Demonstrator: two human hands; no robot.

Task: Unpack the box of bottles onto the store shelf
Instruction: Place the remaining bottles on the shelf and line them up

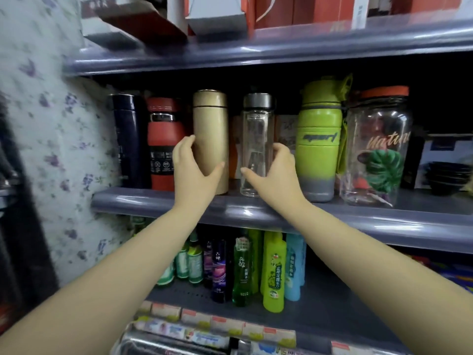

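A row of bottles stands on the grey middle shelf (358, 221). My left hand (190, 172) wraps around the lower half of a gold flask (210, 124), which stands upright on the shelf. My right hand (276, 175) grips the lower part of a clear glass bottle (256, 134) with a metal cap, also upright on the shelf. To the left stand a red bottle (163, 134) and a dark blue flask (128, 134). To the right are a lime green sport bottle (320, 139) and a big clear jar (376, 149) with an orange lid.
The upper shelf (256, 55) holds red and white cartons (220, 19). The lower shelf carries several small green, purple and blue bottles (273, 272). A floral cloth (51, 124) hangs at the left. Dark bowls (448, 175) sit at the far right.
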